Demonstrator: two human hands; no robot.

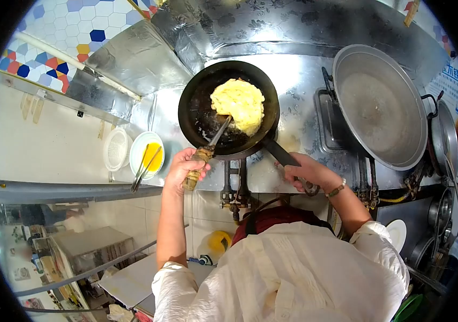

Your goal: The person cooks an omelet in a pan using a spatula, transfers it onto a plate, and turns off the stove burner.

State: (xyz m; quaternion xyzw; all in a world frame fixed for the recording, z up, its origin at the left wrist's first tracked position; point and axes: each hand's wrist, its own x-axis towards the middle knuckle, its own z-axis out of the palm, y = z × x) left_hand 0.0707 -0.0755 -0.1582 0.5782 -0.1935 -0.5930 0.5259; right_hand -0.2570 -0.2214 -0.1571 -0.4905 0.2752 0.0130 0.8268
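Observation:
Yellow cooked egg (238,103) lies in a black frying pan (197,115) on the stove. My left hand (184,170) is closed round the worn handle of a metal spatula (219,133), whose tip meets the egg's lower left edge. The spatula's blade is mostly hidden by the egg. My right hand (308,173) grips the pan's dark handle (281,154), to the lower right of the pan. To the left stands a white bowl (136,152) with yellow liquid and a pair of metal tongs or chopsticks (142,174) leaning in it.
A large grey pan (382,107) sits on the burner at the right, with another metal pan (445,137) beyond it. A white strainer basket (116,150) stands beside the bowl. Gas pipes and valves (234,185) run along the stove's front edge. A white plate (396,235) is lower right.

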